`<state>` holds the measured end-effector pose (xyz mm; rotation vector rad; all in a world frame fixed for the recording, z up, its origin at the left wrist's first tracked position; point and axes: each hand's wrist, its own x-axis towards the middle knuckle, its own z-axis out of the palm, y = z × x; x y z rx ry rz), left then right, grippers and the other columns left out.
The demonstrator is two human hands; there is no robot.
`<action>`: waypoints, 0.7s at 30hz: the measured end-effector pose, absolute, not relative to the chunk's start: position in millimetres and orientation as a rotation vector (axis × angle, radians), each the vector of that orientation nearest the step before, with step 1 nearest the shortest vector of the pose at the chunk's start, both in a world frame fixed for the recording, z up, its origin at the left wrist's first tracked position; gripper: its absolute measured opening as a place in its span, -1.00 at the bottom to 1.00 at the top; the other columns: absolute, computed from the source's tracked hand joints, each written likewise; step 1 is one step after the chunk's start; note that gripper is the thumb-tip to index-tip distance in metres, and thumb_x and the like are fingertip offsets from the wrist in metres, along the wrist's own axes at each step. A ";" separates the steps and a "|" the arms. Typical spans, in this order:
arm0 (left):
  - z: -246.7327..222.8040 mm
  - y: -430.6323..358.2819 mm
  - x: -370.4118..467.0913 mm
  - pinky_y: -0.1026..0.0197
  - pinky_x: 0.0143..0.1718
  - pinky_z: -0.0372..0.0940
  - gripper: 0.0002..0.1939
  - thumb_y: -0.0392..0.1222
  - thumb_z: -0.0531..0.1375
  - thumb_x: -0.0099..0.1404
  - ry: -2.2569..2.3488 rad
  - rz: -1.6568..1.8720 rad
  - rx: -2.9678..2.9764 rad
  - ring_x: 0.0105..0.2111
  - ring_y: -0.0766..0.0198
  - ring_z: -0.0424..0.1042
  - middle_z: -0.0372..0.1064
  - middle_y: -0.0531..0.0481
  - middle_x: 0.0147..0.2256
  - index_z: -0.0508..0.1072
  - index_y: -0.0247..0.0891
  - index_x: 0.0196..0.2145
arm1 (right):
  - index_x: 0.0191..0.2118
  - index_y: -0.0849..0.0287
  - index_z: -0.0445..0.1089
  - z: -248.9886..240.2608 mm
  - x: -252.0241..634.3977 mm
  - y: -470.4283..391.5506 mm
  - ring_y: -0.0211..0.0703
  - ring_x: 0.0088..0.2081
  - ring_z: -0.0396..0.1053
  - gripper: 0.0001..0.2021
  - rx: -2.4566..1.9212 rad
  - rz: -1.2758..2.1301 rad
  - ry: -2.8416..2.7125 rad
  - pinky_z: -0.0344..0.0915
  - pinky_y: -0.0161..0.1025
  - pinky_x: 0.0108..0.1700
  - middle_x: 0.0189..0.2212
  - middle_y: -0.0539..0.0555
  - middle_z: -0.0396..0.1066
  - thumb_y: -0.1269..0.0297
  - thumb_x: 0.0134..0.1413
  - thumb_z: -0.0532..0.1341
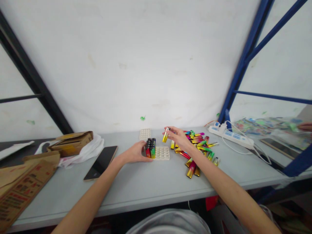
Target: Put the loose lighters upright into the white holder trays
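In the head view a white tray (162, 153) with rows of round holes lies on the table. Several lighters (150, 149) with dark tops stand upright in its left part. My left hand (135, 152) is closed around the tray's left end, thumb along the front and fingers at the back, against the lighters. Above and behind the tray's right end, my right hand (177, 136) pinches a shiny gold lighter (166, 135), slightly tilted. Under and beside my right forearm spreads a loose pile of metallic coloured lighters (202, 146).
A second white tray (145, 134) lies near the wall. To the left are a large phone or tablet (101, 163), a white plastic bag (85, 150) and cardboard boxes (31, 175). A power strip (231, 136) with cables is at right, beside a blue post (235, 78). Another person's hand (305, 126) shows at far right.
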<state>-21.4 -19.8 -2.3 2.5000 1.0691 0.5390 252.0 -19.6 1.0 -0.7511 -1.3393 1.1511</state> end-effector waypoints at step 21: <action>2.2 -28.4 -16.7 0.03 0.13 0.30 0.27 -0.06 0.47 -0.01 0.881 0.647 2.331 0.05 0.05 0.42 0.33 -0.13 0.16 -0.23 -0.08 0.44 | 0.02 0.01 0.31 4.2 240.5 -35.6 -0.38 -0.63 -0.03 -0.60 -0.797 1.242 -1.490 -0.06 -0.41 -0.59 -0.54 -0.17 0.12 -0.12 0.21 0.17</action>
